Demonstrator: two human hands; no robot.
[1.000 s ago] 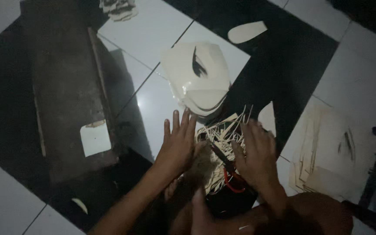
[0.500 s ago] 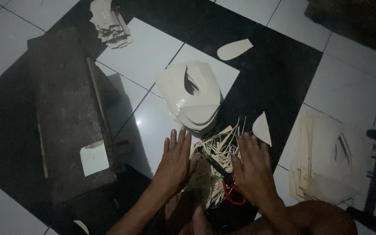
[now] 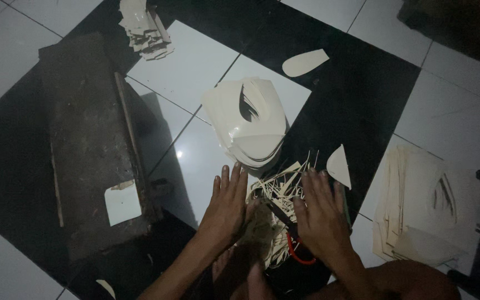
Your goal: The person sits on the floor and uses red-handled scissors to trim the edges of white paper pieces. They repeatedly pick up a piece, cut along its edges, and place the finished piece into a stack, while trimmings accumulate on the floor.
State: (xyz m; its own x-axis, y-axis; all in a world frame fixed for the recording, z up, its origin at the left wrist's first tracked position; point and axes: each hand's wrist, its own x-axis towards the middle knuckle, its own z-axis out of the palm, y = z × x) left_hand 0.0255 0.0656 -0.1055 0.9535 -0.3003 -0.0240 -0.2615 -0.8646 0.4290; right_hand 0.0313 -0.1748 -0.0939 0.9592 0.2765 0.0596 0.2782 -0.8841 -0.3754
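**Both hands flat on a heap of pale strips**

The left hand (image 3: 230, 206) lies palm down, fingers spread wide, at the left edge of a heap of thin cream-coloured offcut strips (image 3: 280, 195) on the black-and-white tiled floor (image 3: 195, 72). The right hand (image 3: 320, 215) presses flat on the heap's right side, fingers loosely apart, holding nothing. Red-handled scissors (image 3: 294, 251) show just beside it. A stack of cream cut-out sheets (image 3: 251, 125) lies farther away; a dark worn wooden block (image 3: 90, 144) sits left.
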